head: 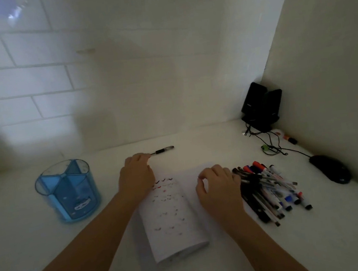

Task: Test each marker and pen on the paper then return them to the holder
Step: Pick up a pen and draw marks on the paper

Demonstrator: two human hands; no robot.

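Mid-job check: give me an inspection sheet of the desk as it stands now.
Surface: white desk, dimly lit.
Job's things: blue holder at left, no pens seen inside; marked paper centre; pen pile at right; one pen lying apart at the far side.
Clutter: black speakers, mouse.
Grips: left hand at the lone pen's end, hold unclear; right hand curled beside the pile.
Cables: thin wires by the speakers.
Surroundings: tiled wall.

Blue holder (pixel 69 191) stands left, scribbled paper (pixel 171 215) centre, pen pile (pixel 267 187) right, one black pen (pixel 163 150) beyond.
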